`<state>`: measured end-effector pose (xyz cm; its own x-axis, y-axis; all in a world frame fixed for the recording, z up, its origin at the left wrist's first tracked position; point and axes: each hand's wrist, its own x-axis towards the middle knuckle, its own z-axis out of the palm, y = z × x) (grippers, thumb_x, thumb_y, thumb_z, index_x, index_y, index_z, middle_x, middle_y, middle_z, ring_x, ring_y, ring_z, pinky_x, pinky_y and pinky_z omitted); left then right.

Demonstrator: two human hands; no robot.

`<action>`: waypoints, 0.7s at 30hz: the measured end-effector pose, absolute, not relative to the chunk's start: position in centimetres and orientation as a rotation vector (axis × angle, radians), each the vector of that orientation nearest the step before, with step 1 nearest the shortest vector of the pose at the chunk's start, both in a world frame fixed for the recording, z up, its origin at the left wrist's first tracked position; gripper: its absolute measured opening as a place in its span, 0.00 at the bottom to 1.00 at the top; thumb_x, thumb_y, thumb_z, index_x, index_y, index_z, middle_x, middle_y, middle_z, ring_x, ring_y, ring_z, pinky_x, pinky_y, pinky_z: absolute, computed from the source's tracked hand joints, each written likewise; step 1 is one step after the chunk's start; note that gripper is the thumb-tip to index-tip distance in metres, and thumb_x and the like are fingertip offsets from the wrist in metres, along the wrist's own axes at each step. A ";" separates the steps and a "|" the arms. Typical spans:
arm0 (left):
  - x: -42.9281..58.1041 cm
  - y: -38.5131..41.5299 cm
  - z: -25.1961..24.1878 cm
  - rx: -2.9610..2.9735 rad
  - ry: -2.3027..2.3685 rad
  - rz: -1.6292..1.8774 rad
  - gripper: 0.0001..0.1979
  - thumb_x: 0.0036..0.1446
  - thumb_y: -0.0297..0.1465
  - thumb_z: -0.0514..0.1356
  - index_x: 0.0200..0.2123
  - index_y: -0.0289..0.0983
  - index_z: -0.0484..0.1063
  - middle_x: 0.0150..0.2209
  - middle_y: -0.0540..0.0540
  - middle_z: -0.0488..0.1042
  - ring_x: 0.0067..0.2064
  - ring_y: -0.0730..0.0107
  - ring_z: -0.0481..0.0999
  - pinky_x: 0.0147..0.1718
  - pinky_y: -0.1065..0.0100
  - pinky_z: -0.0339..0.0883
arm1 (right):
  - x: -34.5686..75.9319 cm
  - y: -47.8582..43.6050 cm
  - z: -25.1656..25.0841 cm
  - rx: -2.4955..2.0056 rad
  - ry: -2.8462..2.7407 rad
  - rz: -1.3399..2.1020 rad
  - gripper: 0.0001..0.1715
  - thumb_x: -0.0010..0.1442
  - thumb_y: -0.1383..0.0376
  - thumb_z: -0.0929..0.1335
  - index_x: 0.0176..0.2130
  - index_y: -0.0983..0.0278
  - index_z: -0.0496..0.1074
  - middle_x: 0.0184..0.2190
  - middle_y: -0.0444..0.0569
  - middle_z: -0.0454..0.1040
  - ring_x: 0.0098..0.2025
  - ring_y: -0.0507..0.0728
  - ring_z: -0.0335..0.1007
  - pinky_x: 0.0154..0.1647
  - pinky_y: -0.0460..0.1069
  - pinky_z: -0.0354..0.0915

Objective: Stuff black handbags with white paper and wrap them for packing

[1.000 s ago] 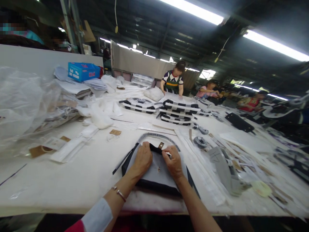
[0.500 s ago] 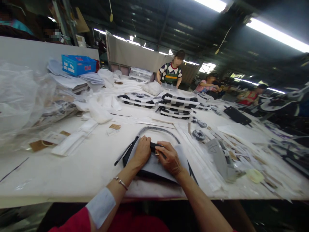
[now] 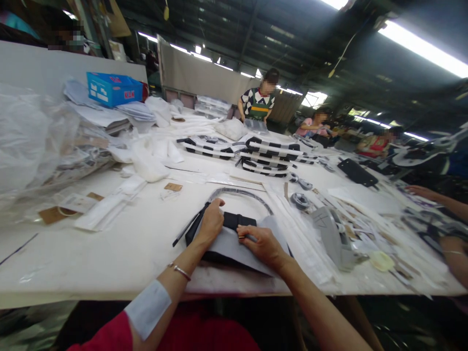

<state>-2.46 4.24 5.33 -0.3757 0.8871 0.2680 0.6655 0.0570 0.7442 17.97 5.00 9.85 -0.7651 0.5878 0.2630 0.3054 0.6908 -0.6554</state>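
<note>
A black bag (image 3: 239, 221) lies on the white table in front of me, partly covered by a pale grey sheet (image 3: 228, 246). Its wrapped handle (image 3: 243, 191) arches behind it. My left hand (image 3: 212, 219) is closed on the bag's upper left part, beside the black flap or strap. At the right end of that black part, my right hand (image 3: 261, 243) is pinched on a small gold-coloured piece, mostly hidden by the fingers. A dark strap (image 3: 190, 224) sticks out at the bag's left.
Wrapped black pieces (image 3: 268, 158) are stacked farther back. A grey tape dispenser (image 3: 331, 236) stands at the right, near a tape roll (image 3: 300, 200). Plastic bags (image 3: 32, 151) and a blue box (image 3: 114, 89) are at the left. Another person's arms (image 3: 453, 243) reach in at the right edge.
My hands have moved apart, showing more of the black part between them. The right hand has lowered slightly. Another person's arms have come into view at the right.
</note>
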 end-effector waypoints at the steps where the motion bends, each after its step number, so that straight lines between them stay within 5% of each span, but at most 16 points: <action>1: -2.5 4.3 5.4 1.566 2.070 1.226 0.20 0.53 0.16 0.45 0.44 0.35 0.68 0.44 0.41 0.76 0.48 0.65 0.75 0.52 0.63 0.65 | 18.0 4.8 9.8 -0.688 -2.441 0.831 0.08 0.61 0.69 0.67 0.37 0.59 0.76 0.40 0.45 0.80 0.51 0.58 0.75 0.58 0.55 0.67; 14: -2.0 3.9 5.8 1.609 2.044 1.206 0.17 0.53 0.17 0.47 0.40 0.36 0.69 0.41 0.42 0.76 0.46 0.64 0.74 0.52 0.61 0.66 | 18.9 4.3 10.2 -0.677 -2.458 1.000 0.12 0.65 0.63 0.65 0.43 0.56 0.79 0.46 0.44 0.80 0.57 0.58 0.71 0.62 0.58 0.63; 21: -1.6 3.2 8.0 1.824 1.925 1.129 0.17 0.51 0.19 0.50 0.41 0.38 0.70 0.43 0.44 0.74 0.48 0.63 0.72 0.53 0.60 0.65 | 18.5 3.8 8.1 -0.827 -2.302 0.972 0.10 0.60 0.66 0.69 0.42 0.57 0.78 0.45 0.47 0.79 0.55 0.60 0.71 0.60 0.57 0.64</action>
<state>-1.62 3.19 8.04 -0.1790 0.9317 0.3162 0.7305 -0.0894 0.6771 18.54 3.84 8.13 -0.6881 0.6948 0.2091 0.3346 0.5596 -0.7582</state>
